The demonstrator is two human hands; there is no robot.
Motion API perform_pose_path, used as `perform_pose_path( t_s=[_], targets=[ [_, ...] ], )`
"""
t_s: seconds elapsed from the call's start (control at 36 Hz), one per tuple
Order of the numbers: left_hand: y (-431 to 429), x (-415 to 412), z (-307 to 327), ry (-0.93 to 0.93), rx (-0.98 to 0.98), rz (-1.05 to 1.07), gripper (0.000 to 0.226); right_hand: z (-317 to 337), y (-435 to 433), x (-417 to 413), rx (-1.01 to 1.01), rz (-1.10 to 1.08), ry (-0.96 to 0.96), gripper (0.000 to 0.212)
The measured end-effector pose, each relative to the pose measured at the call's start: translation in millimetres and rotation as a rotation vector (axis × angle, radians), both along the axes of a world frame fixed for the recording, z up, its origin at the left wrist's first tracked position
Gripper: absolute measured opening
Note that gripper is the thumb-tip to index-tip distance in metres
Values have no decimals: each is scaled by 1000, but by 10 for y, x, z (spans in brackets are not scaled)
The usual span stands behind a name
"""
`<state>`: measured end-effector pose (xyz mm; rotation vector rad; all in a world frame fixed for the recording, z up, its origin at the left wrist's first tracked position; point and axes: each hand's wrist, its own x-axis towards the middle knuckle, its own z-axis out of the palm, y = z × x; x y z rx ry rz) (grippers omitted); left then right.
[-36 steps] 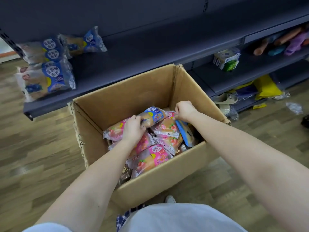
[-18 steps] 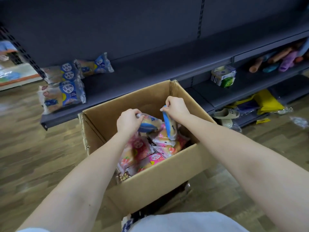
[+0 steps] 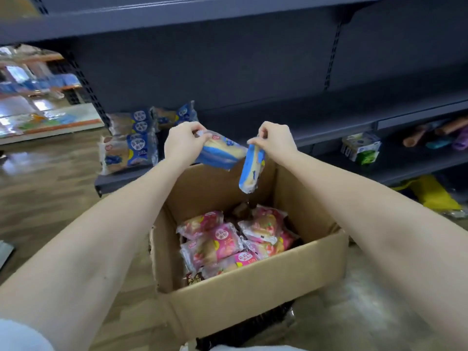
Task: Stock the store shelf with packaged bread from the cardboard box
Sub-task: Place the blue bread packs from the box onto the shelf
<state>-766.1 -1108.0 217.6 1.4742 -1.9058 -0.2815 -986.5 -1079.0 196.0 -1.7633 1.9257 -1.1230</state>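
Left hand [image 3: 183, 143] and right hand [image 3: 276, 140] each pinch a blue plastic bread pack [image 3: 222, 153]; lay both flat on the grey shelf [image 3: 316, 120] at eleven o'clock

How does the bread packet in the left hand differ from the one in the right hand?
The left-hand packet slants sideways, broad face showing; the right-hand packet hangs straight down, edge-on. The left hand grips its packet's end; the right hand pinches its packet's top seam. Both are blue-wrapped and held above the cardboard box.
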Motion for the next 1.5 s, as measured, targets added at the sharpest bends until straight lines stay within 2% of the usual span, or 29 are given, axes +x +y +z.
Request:
perform_pose_path(
  t_s=[0.17,0.28,0.36,0.44,0.53,0.58,0.69,0.81,0.97,1.03,1.08,1.17,1.22,1.31,1.39,1.5],
  targets=[
    [-208,-1,398,-1,-148,33,15,406,-256,45,-150,-15,-102,33],
    [-351,-11,450,39,-215,49,14,548,-382,91,-240,-78,-151,29],
    [-404,-14,267,71,-155,52,11,407,-466,134,-199,-125,-144,35],
    [-406,-5,-82,-6,-15,17,7,112,-523,178,-113,-147,-87,43],
    [-368,-20,-456,-58,100,-18,10,-170,-500,181,-9,-188,-79,32],
    [-346,-40,-638,-6,130,4,10,-337,-486,140,44,-188,-95,22],
    [-391,-77,-800,62,95,48,12,-554,-440,55,116,-189,-48,30],
    [-417,-117,-892,14,39,12,13,-645,-356,49,169,-187,59,27],
    [-372,-157,-1010,-106,-30,-52,30,-670,-307,44,21,-214,207,30],
    [-367,-153,-998,-134,-18,-67,35,-639,-330,36,-54,-222,264,33],
    [-350,-139,-972,-135,-20,-77,36,-595,-380,31,-66,-209,293,47],
    [-319,-98,-946,-121,-23,-72,35,-520,-481,15,96,-124,357,78],
    [-309,-60,-934,-137,-24,-72,35,-492,-530,0,232,-64,394,83],
    [-282,-5,-897,-153,-30,-64,34,-473,-526,-16,381,-23,469,80],
    [-254,63,-848,-170,-32,-39,37,-454,-474,3,365,-60,549,70],
    [-255,167,-784,-196,-19,-14,40,-434,-420,33,280,-140,456,54]
  ],
)
